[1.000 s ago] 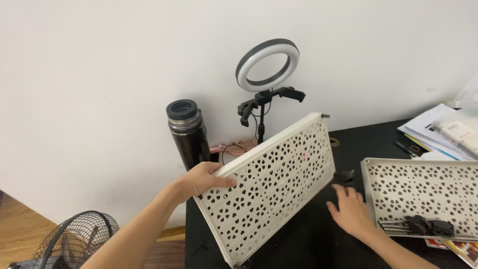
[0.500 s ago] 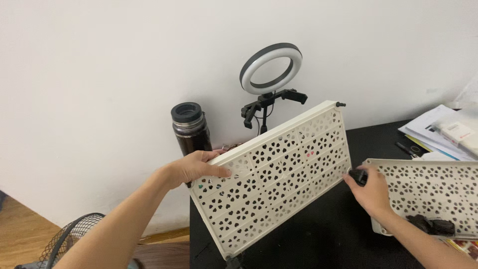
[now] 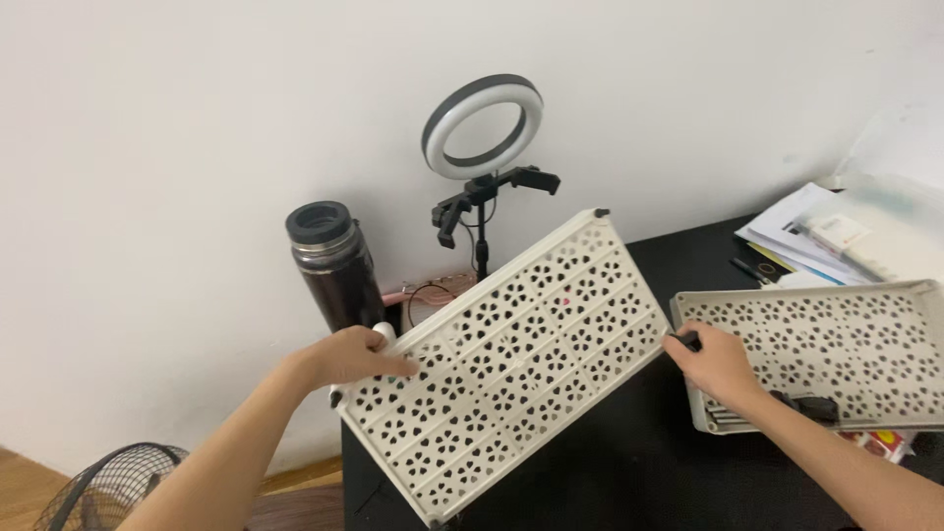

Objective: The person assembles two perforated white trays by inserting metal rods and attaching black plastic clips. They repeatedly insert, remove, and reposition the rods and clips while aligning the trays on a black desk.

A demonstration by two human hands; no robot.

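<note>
Cream perforated plastic shelf panel (image 3: pixel 511 364), tilted over the black counter's (image 3: pixel 629 472) left edge, left hand (image 3: pixel 349 356) clamped on its upper-left rim, right hand (image 3: pixel 716 362) pinching a small black connector (image 3: pixel 686 341) at its right corner; best kept steady, grip even, beside second panel (image 3: pixel 836 349).

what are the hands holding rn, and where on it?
Both hold the perforated white shelf panel, tilted: left hand on its upper-left long edge, right hand at its right corner, pinching a small black piece.
</note>
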